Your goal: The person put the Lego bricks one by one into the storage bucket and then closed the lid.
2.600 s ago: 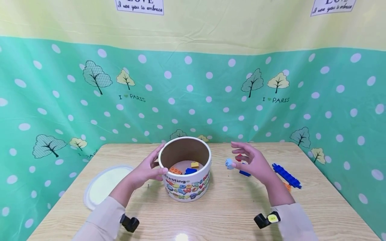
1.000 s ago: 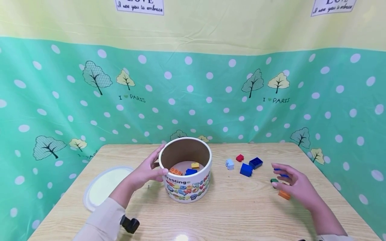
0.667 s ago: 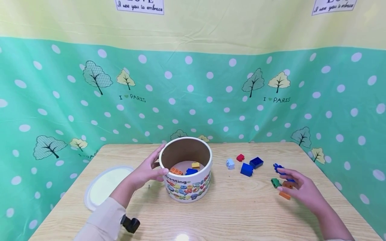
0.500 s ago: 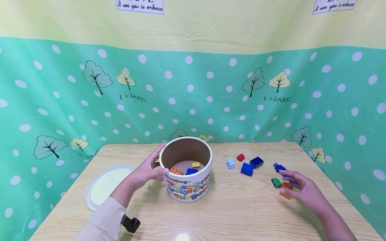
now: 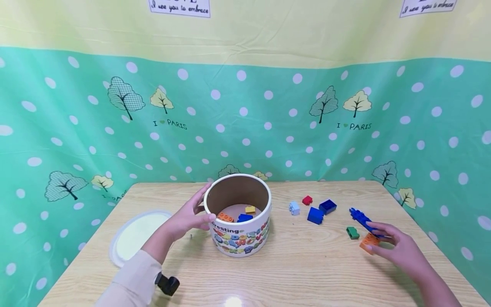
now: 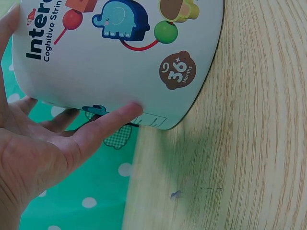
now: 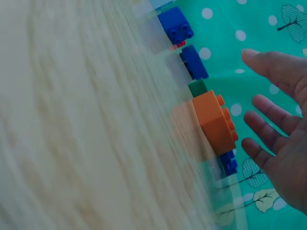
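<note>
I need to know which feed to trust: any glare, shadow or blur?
Head view: white glare spot on the table at the picture's bottom edge, bricks mostly clear; left wrist view: greenish shadow on the table beside the canister, its print readable; right wrist view: dim, table grain soft at left, orange brick sharper.

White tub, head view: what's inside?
Visible in the white tub: an orange block, a blue block and a yellow block. The tub's near side covers the lower parts of the orange and blue ones; whether more lie hidden there, can't tell.
</note>
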Demonstrator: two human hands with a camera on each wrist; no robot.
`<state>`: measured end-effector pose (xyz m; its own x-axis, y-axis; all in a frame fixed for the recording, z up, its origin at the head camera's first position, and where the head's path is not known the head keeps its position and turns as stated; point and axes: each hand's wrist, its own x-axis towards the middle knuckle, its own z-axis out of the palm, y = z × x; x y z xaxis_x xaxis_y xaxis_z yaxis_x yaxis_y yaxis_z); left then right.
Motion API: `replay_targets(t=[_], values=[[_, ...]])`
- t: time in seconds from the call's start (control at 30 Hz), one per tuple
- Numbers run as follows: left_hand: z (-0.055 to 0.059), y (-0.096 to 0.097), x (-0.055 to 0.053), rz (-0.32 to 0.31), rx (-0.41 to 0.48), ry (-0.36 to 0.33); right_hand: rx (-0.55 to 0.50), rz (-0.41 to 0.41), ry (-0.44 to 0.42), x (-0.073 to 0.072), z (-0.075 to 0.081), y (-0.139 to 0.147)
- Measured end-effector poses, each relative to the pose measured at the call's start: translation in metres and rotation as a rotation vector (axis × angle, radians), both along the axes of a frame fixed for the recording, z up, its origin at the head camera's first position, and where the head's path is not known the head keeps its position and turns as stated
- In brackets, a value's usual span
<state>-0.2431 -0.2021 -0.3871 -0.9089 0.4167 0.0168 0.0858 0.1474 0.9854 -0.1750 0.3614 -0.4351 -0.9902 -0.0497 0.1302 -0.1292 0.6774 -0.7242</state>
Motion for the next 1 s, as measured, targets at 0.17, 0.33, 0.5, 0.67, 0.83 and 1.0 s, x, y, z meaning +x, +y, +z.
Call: replay_targets(t=[0.17,0.33,0.5,0.67,0.83,1.0], values=[[-0.001,-0.001,0.000,0.001,-0.001,0.004,0.047,-0.020,-0.016,0.001,-0.004,0.009],[-0.002,-0.001,-0.001,0.004,-0.004,0.005,-0.012,-0.008,-0.063,0.001,-0.008,0.014],[-0.001,0.000,-0.001,0.006,-0.007,0.004,-0.045,-0.010,-0.121,0.000,-0.011,0.016],[0.000,0.000,0.000,-0.003,0.007,0.007,0.000,-0.046,-0.153,-0.007,-0.013,0.017],[-0.001,0.000,0.000,-0.023,0.028,0.006,0.030,-0.092,-0.207,-0.011,-0.012,0.016],[0.000,0.000,0.000,-0.019,0.020,0.004,0.014,-0.084,-0.183,-0.009,-0.005,0.009]])
